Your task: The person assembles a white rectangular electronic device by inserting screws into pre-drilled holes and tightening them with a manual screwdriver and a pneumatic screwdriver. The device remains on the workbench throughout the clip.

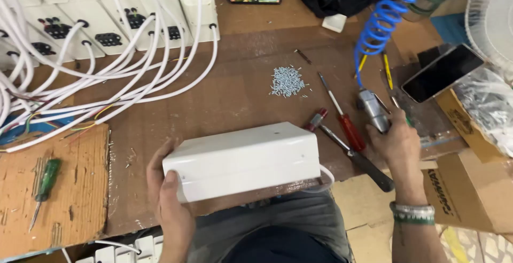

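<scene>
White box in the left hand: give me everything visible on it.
The white box is a long rectangular casing with a smooth, glossy finish that looks like plastic. It lies lengthwise at the near edge of the brown workbench, tilted slightly, top and front faces showing. A few tiny dots, possibly screw holes, mark the top. A white cable leaves its right end. The left hand grips its left end, thumb on the front face. The right hand is apart from it, on a grey air tool.

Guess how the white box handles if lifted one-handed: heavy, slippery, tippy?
The white box looks glossy, so probably slippery. The left hand grips only one end; likely to sag or twist. A cable at its right end may tug.
</scene>
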